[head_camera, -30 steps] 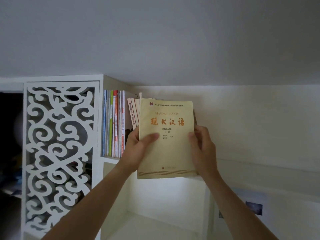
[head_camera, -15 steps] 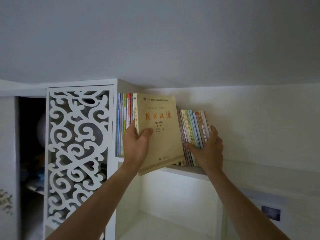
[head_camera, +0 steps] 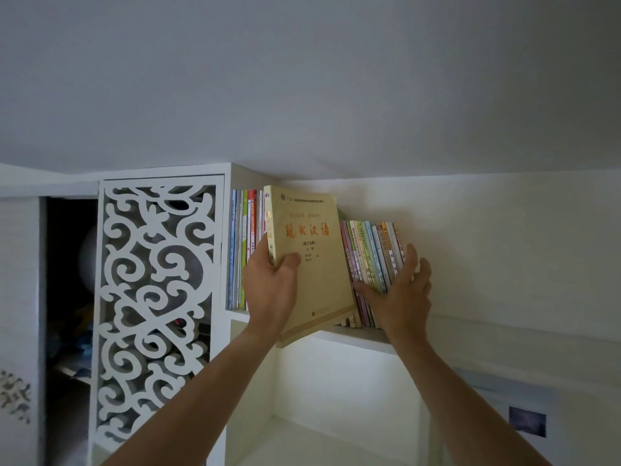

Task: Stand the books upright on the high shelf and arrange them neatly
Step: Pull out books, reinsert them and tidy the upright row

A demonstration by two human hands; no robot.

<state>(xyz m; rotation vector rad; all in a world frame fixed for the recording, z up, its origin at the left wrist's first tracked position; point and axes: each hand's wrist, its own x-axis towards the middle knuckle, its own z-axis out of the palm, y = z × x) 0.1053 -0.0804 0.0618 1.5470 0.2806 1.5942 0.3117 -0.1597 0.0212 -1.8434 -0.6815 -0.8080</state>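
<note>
On the high shelf (head_camera: 356, 336), the left hand (head_camera: 268, 290) grips a tilted yellow book (head_camera: 312, 264) by its spine. The right hand (head_camera: 400, 294), fingers spread straight, presses leaning thin books (head_camera: 371, 253) just right.

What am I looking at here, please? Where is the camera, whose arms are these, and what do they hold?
There is no machine, only a person. The single picture comes from a camera worn on the head, looking up at a high white shelf near the ceiling. The left hand grips a large yellow book, tilted, its lower corner past the shelf edge. The right hand presses with spread fingers against a row of thin leaning books. More books stand upright at the left, beside a carved white panel.
</note>
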